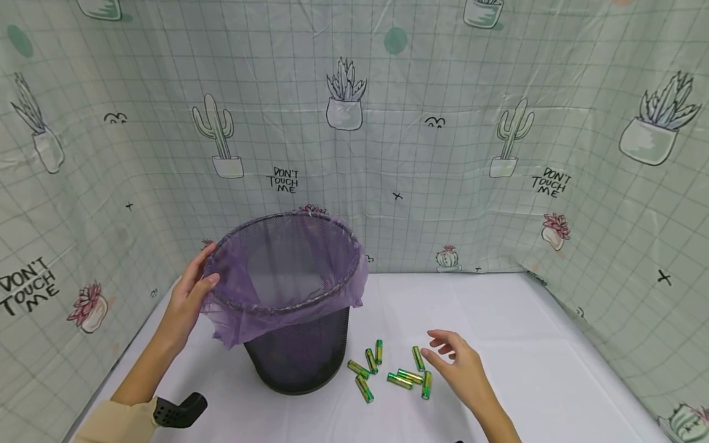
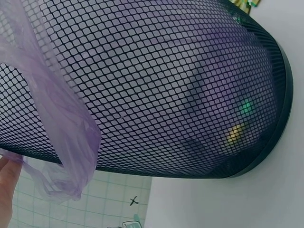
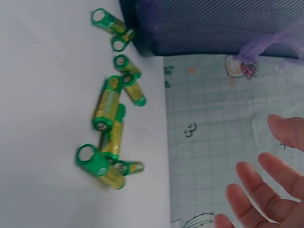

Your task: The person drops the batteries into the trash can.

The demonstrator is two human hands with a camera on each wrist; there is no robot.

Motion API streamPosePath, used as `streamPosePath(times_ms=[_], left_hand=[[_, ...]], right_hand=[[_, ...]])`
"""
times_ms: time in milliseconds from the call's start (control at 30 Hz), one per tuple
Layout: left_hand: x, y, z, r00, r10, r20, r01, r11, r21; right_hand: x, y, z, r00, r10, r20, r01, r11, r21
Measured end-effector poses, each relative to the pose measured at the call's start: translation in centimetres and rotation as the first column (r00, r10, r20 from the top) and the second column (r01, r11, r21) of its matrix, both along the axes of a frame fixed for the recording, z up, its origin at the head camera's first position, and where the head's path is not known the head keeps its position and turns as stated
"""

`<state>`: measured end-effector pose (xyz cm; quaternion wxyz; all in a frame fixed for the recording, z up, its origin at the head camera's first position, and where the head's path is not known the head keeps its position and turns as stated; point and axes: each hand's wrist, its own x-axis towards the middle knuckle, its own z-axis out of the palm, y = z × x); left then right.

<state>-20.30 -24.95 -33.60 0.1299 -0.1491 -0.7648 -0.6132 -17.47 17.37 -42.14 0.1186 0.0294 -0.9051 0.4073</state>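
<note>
A black mesh wastebasket (image 1: 301,354) stands on the table, lined with a thin purple plastic bag (image 1: 249,326) folded over its rim. At the basket's left side my left hand (image 1: 185,298) grips the bag-covered rim. Several green and gold batteries lie on the table right of the basket, in two loose groups; one battery (image 1: 418,358) lies closest to my right hand (image 1: 462,372). That hand hovers by the batteries with loosely bent fingers, thumb apart, holding nothing. In the left wrist view, a yellow spot (image 2: 234,134) and a green one show through the mesh near the basket's bottom.
The table (image 1: 554,381) has a white cover. Around it hangs a pale green gridded curtain (image 1: 443,154) printed with cacti and lettering, close behind the basket. A black strap piece (image 1: 180,411) sits at my left wrist.
</note>
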Motion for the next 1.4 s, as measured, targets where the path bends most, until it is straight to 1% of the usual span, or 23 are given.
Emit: streamPosePath(times_ms=[167, 333, 600, 733, 900, 1000, 1233, 1400], left_hand=[[0.1, 0.0, 0.1, 1.0, 0.006, -0.006, -0.006, 1.0, -0.012], [0.0, 0.0, 0.1, 1.0, 0.008, -0.017, -0.008, 1.0, -0.022], [0.0, 0.0, 0.1, 1.0, 0.001, -0.016, -0.001, 1.0, -0.013], [0.0, 0.0, 0.0, 1.0, 0.0, -0.016, 0.0, 1.0, -0.012], [0.0, 0.0, 0.0, 1.0, -0.002, -0.014, 0.002, 1.0, -0.003], [0.0, 0.0, 0.0, 1.0, -0.003, -0.011, 0.003, 1.0, 0.002], [0.0, 0.1, 0.0, 1.0, -0.005, -0.018, 0.005, 1.0, 0.008], [0.0, 0.1, 0.0, 1.0, -0.005, -0.02, 0.006, 1.0, 0.011]], right_hand=[[-0.1, 0.5, -1.4, 0.994, -0.025, 0.105, 0.023, 1.0, 0.02], [-0.2, 0.8, -2.7, 0.982, -0.032, 0.184, 0.027, 0.999, 0.032], [-0.3, 1.2, -4.4, 0.964, -0.021, 0.265, 0.022, 1.0, 0.0], [-0.3, 1.3, -5.1, 0.951, -0.022, 0.309, 0.017, 1.0, 0.019], [-0.3, 1.3, -5.4, 0.936, -0.043, 0.35, 0.02, 0.997, 0.069], [-0.3, 1.3, -5.4, 0.928, -0.042, 0.369, 0.008, 0.995, 0.095], [-0.2, 1.2, -5.4, 0.923, -0.042, 0.382, -0.004, 0.993, 0.118], [-0.3, 1.1, -5.5, 0.925, -0.044, 0.378, -0.006, 0.991, 0.131]])
